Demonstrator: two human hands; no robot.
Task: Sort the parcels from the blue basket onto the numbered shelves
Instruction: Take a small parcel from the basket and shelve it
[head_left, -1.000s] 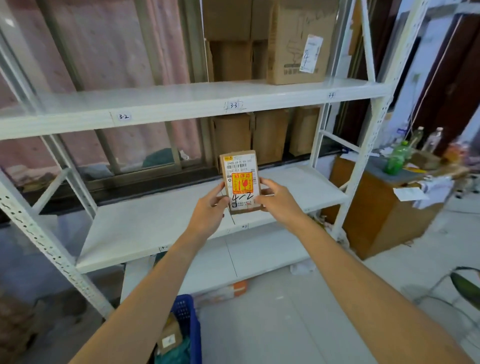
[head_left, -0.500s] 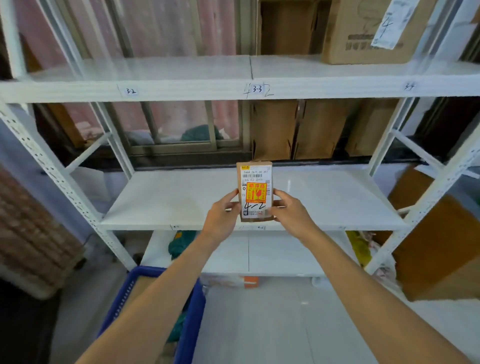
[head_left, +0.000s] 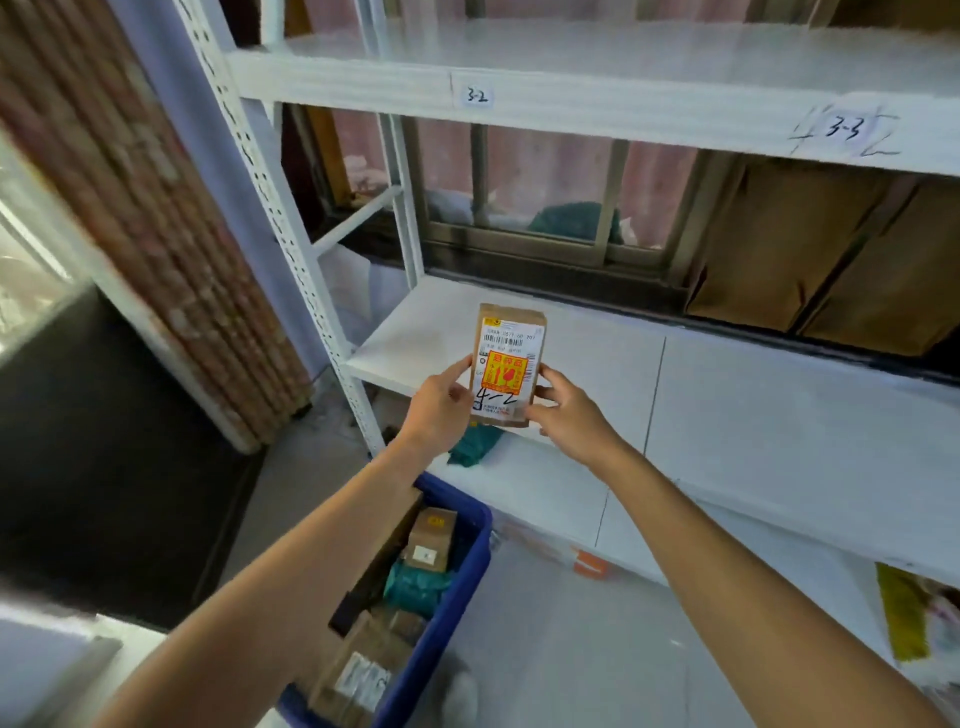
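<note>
A small brown parcel (head_left: 506, 364) with a white barcode label, a red-and-yellow sticker and a handwritten "4-2" stands upright in front of the middle shelf (head_left: 727, 374). My left hand (head_left: 439, 410) grips its left edge and my right hand (head_left: 569, 415) grips its right edge. Below my left forearm stands the blue basket (head_left: 457, 597), holding several brown boxes and a teal bag. The upper shelf (head_left: 571, 93) carries the tags "3-2" and "3-3".
White shelf uprights (head_left: 280, 218) stand at the left beside a brick-patterned pillar (head_left: 130, 208). Brown cartons (head_left: 810, 260) stand behind the middle shelf at the right. A teal bag (head_left: 472, 447) lies on the lower shelf. A dark mat (head_left: 114, 467) covers the floor at left.
The view has swung left and closer to the rack's left end, with the basket now more in sight. Both hands keep the same hold on the parcel.
</note>
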